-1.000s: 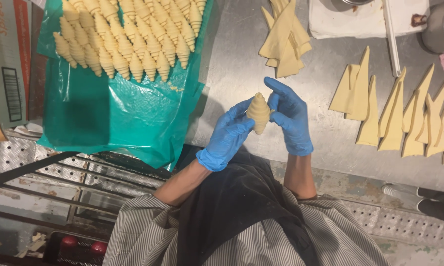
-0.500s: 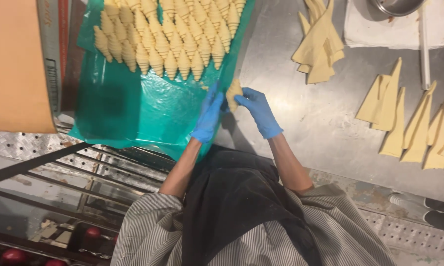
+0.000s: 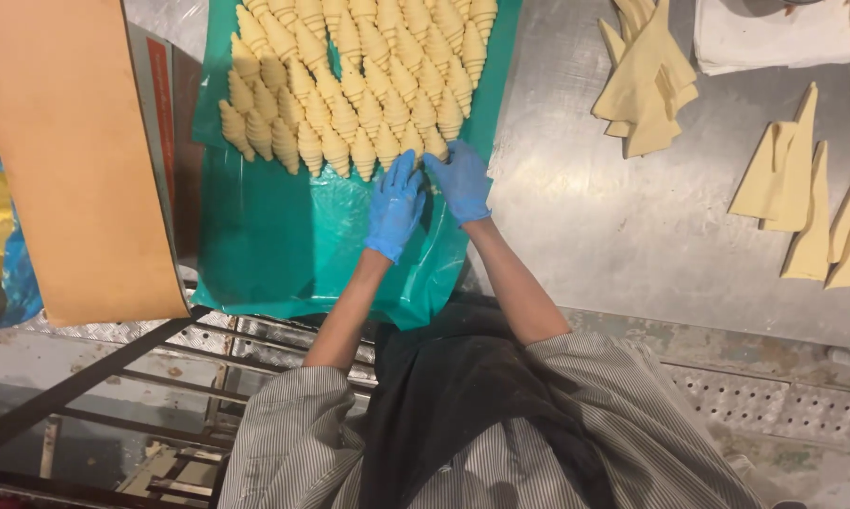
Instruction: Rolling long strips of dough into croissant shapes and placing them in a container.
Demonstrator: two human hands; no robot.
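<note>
Head view: both gloved hands, left hand (image 3: 394, 203) and right hand (image 3: 460, 179), pinch one rolled croissant (image 3: 432, 144) at the row's end on the green sheet (image 3: 284, 254), keeping rows tight; dough triangles (image 3: 783, 179) wait on the bench (image 3: 613, 245).

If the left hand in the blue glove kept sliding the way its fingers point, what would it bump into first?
Probably the raw rolled croissant at the near end of the rows on the green plastic sheet. The left hand points up the sheet, fingertips nearly on it.
</note>
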